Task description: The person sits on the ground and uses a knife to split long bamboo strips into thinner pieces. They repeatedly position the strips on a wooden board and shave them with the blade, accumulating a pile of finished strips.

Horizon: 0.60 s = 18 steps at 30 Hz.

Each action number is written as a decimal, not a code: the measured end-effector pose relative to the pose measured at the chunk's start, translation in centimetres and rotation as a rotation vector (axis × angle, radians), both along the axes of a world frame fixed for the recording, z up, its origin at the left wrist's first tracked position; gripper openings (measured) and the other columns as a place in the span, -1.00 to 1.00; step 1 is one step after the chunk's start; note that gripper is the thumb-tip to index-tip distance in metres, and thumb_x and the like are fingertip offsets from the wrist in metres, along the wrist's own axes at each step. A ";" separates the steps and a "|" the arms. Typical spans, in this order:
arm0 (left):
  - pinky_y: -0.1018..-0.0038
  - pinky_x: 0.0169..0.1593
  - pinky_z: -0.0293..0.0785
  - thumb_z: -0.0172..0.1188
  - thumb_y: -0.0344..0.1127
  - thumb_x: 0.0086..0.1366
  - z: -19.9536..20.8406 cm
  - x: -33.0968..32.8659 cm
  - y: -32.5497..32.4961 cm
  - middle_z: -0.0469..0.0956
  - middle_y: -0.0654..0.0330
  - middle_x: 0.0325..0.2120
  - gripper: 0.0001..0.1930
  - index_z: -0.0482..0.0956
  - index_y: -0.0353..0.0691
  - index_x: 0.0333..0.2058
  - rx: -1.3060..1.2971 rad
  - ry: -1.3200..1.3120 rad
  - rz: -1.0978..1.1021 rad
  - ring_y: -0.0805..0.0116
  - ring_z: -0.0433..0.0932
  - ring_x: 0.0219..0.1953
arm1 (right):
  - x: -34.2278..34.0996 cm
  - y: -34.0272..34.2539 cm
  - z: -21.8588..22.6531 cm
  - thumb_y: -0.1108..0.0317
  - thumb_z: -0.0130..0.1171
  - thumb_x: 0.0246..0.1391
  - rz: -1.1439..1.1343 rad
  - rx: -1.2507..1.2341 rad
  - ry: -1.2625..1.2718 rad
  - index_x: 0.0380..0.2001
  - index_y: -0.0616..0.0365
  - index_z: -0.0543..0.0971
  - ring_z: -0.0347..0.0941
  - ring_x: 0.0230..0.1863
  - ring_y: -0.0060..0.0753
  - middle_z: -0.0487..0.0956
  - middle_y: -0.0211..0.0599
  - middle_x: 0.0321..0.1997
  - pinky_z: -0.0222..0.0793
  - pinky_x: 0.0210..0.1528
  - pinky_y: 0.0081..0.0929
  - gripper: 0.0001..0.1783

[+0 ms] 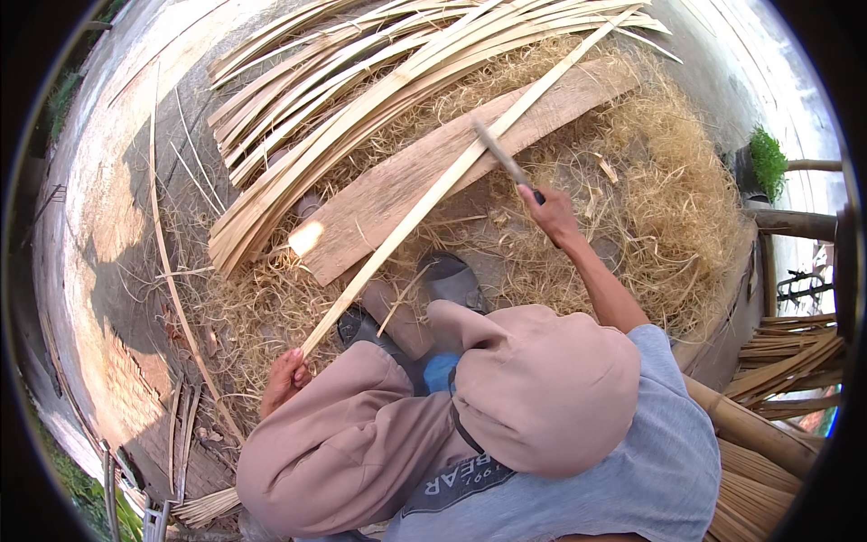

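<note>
My left hand [287, 376], beside my left knee, is closed around the near end of a long, pale bamboo strip [397, 233]. The strip slants up and to the right, across a flat wooden board [388, 203], and its far end reaches over the stacked strips. In my right hand [549, 217] is a knife [502, 154] with a dark handle, gripped with the fingers wrapped round it. Its blade meets the strip above the board, near the middle of the strip's length. Whether the blade presses in or only touches cannot be made out.
Behind the board lies a large pile of split bamboo strips [352, 108]. Fine curled shavings [677, 199] are heaped on the right and around my sandals [452, 280]. A bamboo pole [750, 425] and more strips [795, 361] are at my right. One thin strip [172, 280] lies at the left.
</note>
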<state>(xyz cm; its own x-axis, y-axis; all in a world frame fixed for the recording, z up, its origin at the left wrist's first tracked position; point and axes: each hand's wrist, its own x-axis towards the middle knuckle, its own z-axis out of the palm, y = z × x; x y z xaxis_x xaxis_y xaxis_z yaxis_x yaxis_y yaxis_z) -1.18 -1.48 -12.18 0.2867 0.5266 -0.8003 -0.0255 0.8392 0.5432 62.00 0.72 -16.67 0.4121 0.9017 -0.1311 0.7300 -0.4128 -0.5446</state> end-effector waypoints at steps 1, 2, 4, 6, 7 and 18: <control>0.61 -0.48 0.23 0.17 -0.14 0.51 0.8 -3.5 -1.4 0.35 0.36 -0.62 -0.73 0.46 -0.22 -0.30 0.044 0.072 -0.053 0.61 0.25 -0.61 | 4.1 1.0 0.2 -0.29 0.12 0.29 -0.157 0.078 0.026 -0.62 0.25 0.51 0.49 -0.67 -0.22 0.44 -0.23 -0.75 0.34 -0.58 -0.19 -0.25; 0.57 -0.42 0.32 0.20 -0.09 0.49 -1.5 -8.2 -2.7 0.42 0.32 -0.58 -0.70 0.49 -0.23 -0.24 0.068 0.192 -0.189 0.56 0.35 -0.55 | 8.1 0.7 1.5 -0.31 0.10 0.29 -0.339 0.154 0.020 -0.62 0.27 0.51 0.47 -0.66 -0.24 0.44 -0.22 -0.74 0.34 -0.55 -0.18 -0.22; 0.46 -0.31 0.46 0.24 0.04 0.43 -1.4 -13.4 -3.9 0.54 0.21 -0.48 -0.59 0.55 -0.26 -0.14 0.111 0.422 -0.324 0.41 0.51 -0.43 | 8.9 2.3 2.5 -0.35 0.07 0.29 -0.371 0.222 -0.046 -0.62 0.29 0.50 0.45 -0.64 -0.25 0.43 -0.20 -0.73 0.32 -0.52 -0.16 -0.19; 0.29 -0.19 0.56 0.25 0.21 0.37 1.8 -13.5 -3.8 0.64 0.08 -0.35 -0.42 0.59 -0.27 -0.03 0.102 0.550 -0.405 0.22 0.64 -0.29 | 8.4 2.2 3.4 -0.37 0.05 0.29 -0.142 0.160 -0.265 -0.61 0.30 0.50 0.45 -0.63 -0.24 0.43 -0.19 -0.72 0.29 -0.50 -0.16 -0.17; 0.31 -0.18 0.55 0.26 0.24 0.34 2.0 -12.4 -3.2 0.65 0.07 -0.32 -0.39 0.59 -0.27 -0.01 0.136 0.756 -0.546 0.21 0.65 -0.28 | 7.9 2.3 3.2 -0.37 0.07 0.27 -0.156 0.103 -0.209 -0.61 0.30 0.51 0.47 -0.59 -0.20 0.46 -0.15 -0.70 0.32 -0.45 -0.14 -0.18; 0.11 -0.24 0.44 0.36 0.05 0.28 1.1 11.7 6.3 0.59 0.01 -0.46 -0.57 0.58 -0.26 -0.27 0.734 0.890 -0.623 -0.07 0.59 -0.31 | -1.3 1.5 0.2 -0.23 0.13 0.32 -0.314 0.127 0.319 -0.60 0.25 0.48 0.49 -0.75 -0.45 0.44 -0.34 -0.74 0.38 -0.68 -0.43 -0.29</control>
